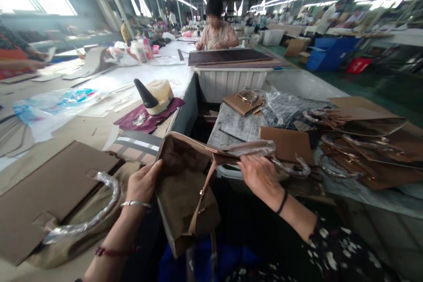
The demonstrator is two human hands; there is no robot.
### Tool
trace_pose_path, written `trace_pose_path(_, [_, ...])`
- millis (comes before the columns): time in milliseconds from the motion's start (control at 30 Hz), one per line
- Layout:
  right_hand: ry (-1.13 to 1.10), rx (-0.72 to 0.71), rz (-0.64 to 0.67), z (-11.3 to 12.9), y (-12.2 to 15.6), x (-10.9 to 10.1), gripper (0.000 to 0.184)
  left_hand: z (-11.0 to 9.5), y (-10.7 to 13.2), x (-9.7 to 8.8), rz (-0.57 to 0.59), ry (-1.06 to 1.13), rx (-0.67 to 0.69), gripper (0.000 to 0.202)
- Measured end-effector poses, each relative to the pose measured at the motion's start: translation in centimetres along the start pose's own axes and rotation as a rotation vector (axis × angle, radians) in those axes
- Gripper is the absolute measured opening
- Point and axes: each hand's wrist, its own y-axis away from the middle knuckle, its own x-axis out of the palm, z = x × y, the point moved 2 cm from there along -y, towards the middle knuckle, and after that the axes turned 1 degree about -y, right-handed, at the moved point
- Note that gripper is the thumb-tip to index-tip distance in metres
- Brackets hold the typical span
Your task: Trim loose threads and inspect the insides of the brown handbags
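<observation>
Open brown bag [188, 198] held btwn two hands, beside tabletop [148, 70]: L hand's [142, 185] fingers pinch one rim, R hand's [259, 176] fingers grip opp. edge. Best pull evenly w/ light tension, so strap [197, 209] won't twist.

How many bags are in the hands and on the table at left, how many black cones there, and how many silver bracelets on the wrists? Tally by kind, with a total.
Open bag in the left hand and right hand: 1
Bag on the table at left: 1
Black cone: 1
Silver bracelet: 1
Total: 4
</observation>
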Motion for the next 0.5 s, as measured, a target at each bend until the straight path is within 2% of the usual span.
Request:
trace_pose_path(67, [0.035,-0.059,-0.049,-0.7,-2.9,-2.4,0.018,0.7,0.9,1.2,-0.079,0.084,0.001,0.053])
trace_pose_path(100, [0.058,-0.104,-0.066,-0.8,-4.2,-3.6,0.018,1.4,1.4,2.0,-0.082,0.101,-0.005,0.053])
trace_pose_path(167, [0.108,-0.226,-0.082,-0.6,-6.4,-5.6,0.021,3.2,2.7,3.7,-0.016,0.157,-0.051,0.055])
trace_pose_path(233, [0.140,-0.362,-0.087,-0.2,-7.8,-6.7,0.025,5.2,4.2,5.0,0.092,0.232,-0.134,0.062])
trace_pose_path(300, [0.142,-0.499,-0.077,0.3,-8.4,-6.3,0.029,6.5,5.7,5.2,0.090,0.155,-0.141,0.076])
trace_pose_path(400, [0.090,-0.723,-0.035,1.0,-8.0,-3.7,0.037,6.1,7.8,4.5,0.073,-0.093,0.074,0.098])
trace_pose_path(433, [0.065,-0.787,-0.019,1.3,-7.6,-2.6,0.039,5.5,8.4,4.5,0.118,-0.155,0.131,0.102])
trace_pose_path(500, [0.022,-0.869,0.001,1.9,-6.7,-0.5,0.041,4.5,9.5,5.4,0.282,-0.201,0.156,0.110])
